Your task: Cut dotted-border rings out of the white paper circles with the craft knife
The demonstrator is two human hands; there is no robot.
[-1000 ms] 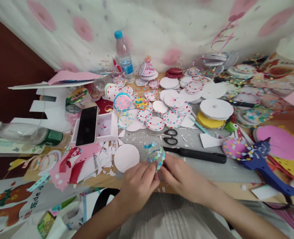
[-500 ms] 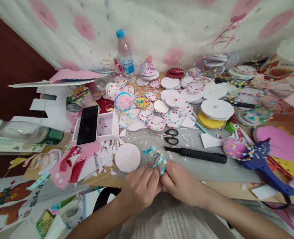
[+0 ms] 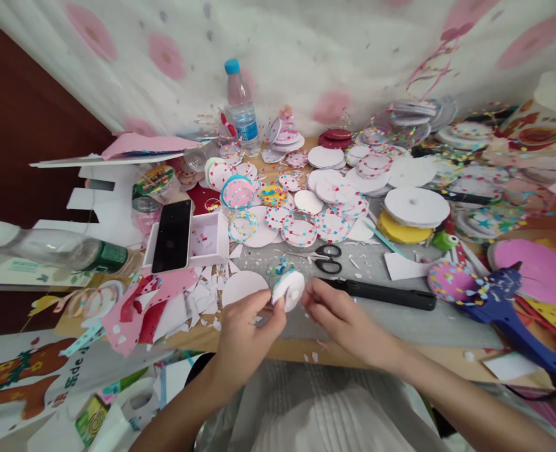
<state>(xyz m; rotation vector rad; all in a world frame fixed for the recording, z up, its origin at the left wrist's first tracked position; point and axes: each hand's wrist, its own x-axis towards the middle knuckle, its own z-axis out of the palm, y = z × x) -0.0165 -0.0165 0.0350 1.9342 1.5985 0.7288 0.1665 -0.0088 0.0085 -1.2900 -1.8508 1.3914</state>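
My left hand (image 3: 246, 333) pinches a small round paper disc (image 3: 288, 289) above the table's near edge; its white side faces me and coloured trim shows at its top. My right hand (image 3: 338, 320) is just right of the disc, fingers curled, fingertips close to its edge; whether they touch it I cannot tell. A plain white paper circle (image 3: 240, 287) lies on the grey mat (image 3: 400, 314) partly behind my left hand. Black scissors (image 3: 327, 258) and a black craft knife (image 3: 384, 294) lie just beyond my hands.
Many decorated paper circles (image 3: 315, 220) cover the table. A phone (image 3: 172, 235) rests on a white box (image 3: 207, 242); a water bottle (image 3: 241, 107) stands at the back. A lying bottle (image 3: 47, 248) is at left, a blue tool (image 3: 508, 307) at right, and paper scraps (image 3: 165, 307).
The disc has been lifted and turned so its white side faces me instead of its dotted rim. My right hand's fingers have drawn slightly away from it.
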